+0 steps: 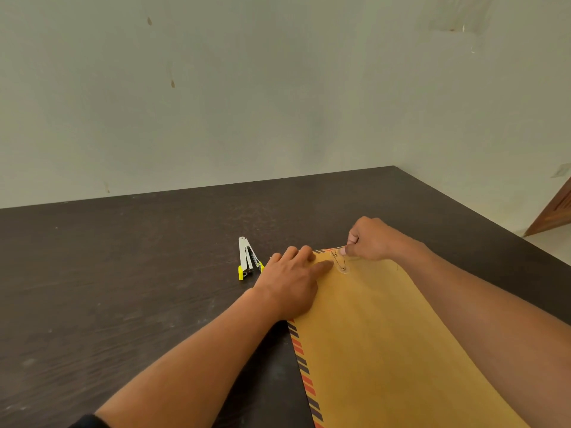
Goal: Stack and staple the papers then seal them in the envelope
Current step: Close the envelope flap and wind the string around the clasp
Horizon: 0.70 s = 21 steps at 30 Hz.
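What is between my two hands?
In the head view, the clasp of the envelope lies between the left hand and the right hand, which pinches its string.

Envelope (386, 335): mustard yellow is shown, edged at 9 o'clock with slanted red and dark navy stripes.
String (344, 261): dark brown is seen, running to a pale disc (343, 269).
Stapler (247, 257): silver is paired with bright yellow.
Table (123, 273): dark brown woodgrain is shown.
Wall (278, 88): pale grey-green is flecked with brown marks.

Envelope (380, 344) on my table (123, 273)

Stapler (247, 259) left of it; my left hand (289, 287) lies between them.
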Available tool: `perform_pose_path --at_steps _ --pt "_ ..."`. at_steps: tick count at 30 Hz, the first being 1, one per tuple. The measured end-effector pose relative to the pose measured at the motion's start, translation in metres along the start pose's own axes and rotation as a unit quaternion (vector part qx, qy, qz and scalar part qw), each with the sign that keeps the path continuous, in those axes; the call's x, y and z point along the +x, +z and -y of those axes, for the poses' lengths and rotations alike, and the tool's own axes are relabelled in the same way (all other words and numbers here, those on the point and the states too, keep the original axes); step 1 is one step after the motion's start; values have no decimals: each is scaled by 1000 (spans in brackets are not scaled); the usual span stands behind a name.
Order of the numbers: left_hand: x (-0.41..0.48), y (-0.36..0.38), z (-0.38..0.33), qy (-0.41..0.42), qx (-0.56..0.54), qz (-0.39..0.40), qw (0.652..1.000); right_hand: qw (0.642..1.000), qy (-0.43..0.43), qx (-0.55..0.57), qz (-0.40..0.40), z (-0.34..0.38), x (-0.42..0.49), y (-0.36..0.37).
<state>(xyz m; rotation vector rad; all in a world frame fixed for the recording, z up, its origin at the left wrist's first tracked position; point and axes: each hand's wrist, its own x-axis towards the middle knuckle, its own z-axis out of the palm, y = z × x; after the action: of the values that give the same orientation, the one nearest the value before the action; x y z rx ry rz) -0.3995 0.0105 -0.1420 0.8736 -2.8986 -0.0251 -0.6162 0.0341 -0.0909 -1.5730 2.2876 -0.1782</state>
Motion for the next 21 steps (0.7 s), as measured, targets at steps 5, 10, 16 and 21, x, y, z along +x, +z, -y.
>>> perform_pose_path --at_steps 5,10,16,21 --pt "-2 6 2 -12 -36 -36 999 992 74 45 90 11 5 -16" --pt "-1 8 3 -12 -49 -44 998 987 109 47 108 14 13 -18" --pt "-1 8 4 -10 -61 -44 997 992 81 74 70 21 17 -7" --pt "-1 9 4 -9 -61 -47 997 996 53 61 40 28 17 -5"
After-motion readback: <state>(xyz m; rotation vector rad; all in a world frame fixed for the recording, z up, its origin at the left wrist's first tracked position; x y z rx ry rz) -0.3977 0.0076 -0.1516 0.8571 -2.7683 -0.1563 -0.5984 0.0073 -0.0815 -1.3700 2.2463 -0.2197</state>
